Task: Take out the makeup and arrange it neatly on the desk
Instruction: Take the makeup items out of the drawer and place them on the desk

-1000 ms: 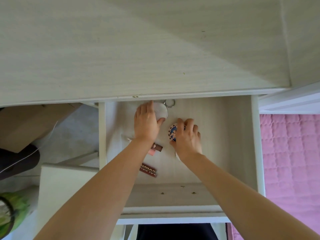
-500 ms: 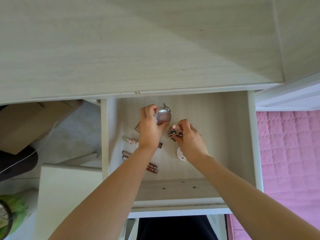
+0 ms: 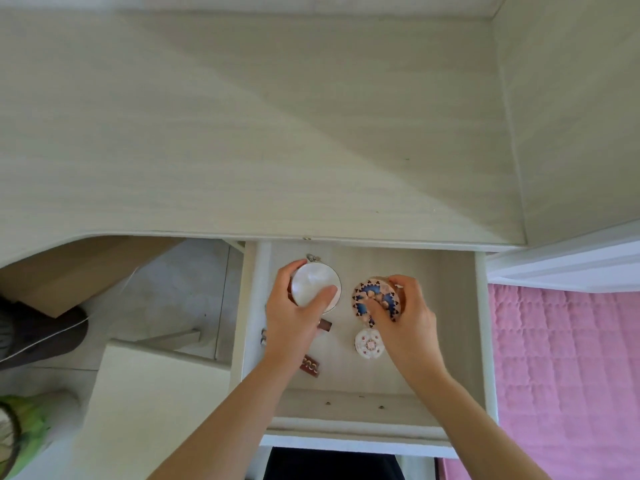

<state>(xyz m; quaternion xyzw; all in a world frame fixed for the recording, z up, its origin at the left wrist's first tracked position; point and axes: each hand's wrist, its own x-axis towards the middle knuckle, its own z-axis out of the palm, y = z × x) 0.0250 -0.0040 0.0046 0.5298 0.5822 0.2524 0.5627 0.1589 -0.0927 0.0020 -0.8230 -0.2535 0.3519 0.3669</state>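
Over the open white drawer, my left hand grips a round pearly-white compact with a small metal ring at its top. My right hand holds a round compact patterned in pink and blue, tilted on edge. On the drawer floor lie a small round white compact with a pink pattern, a dark red tube and a brown-capped tube partly hidden under my left hand. The pale wooden desk top stretches above the drawer.
A pink quilted bed lies to the right of the drawer. On the left are a white box or stool, a cardboard box, a dark shoe or bag and a green object on the floor.
Both hands have lifted their compacts up off the drawer floor. The white compact now faces up in my left hand. The view has tilted to show more of the desk.
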